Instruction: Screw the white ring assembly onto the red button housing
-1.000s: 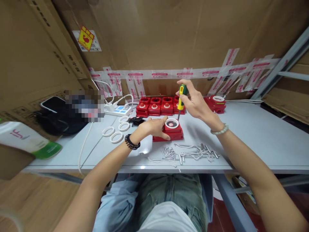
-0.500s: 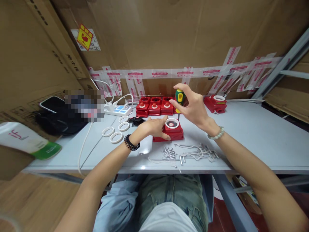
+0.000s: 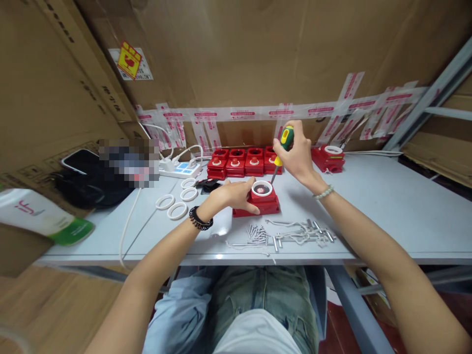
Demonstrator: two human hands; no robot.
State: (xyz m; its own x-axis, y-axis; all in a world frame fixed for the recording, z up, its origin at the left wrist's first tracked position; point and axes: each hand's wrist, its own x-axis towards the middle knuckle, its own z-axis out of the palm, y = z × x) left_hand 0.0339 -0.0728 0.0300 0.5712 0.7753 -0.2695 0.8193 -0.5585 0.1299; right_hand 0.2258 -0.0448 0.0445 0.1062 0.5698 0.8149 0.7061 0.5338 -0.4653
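My left hand [image 3: 238, 194] is closed on the left side of a red box [image 3: 271, 204], keeping it on the table. On top of that box sits a white ring [image 3: 262, 195] around a dark round face. My right hand [image 3: 298, 155] grips the green and yellow handle of a screwdriver [image 3: 286, 140]. The tool leans, its handle up and to the right, and its shaft runs down to the box's far right corner. Whether the tip touches a screw cannot be made out. Several small screws [image 3: 257, 234] and metal pins with white cords [image 3: 300, 236] lie in front.
Behind stands a row of several red boxes [image 3: 236, 162], with another red box [image 3: 328, 158] to the right. Several loose white rings [image 3: 177, 210] lie at left, near a power strip [image 3: 180, 169]. A phone [image 3: 79, 161] and a white-green pack [image 3: 44, 216] are further left.
My right hand has moved up and slightly right, and the screwdriver has gone from nearly upright to leaning right. My left hand and the red box are almost unmoved.
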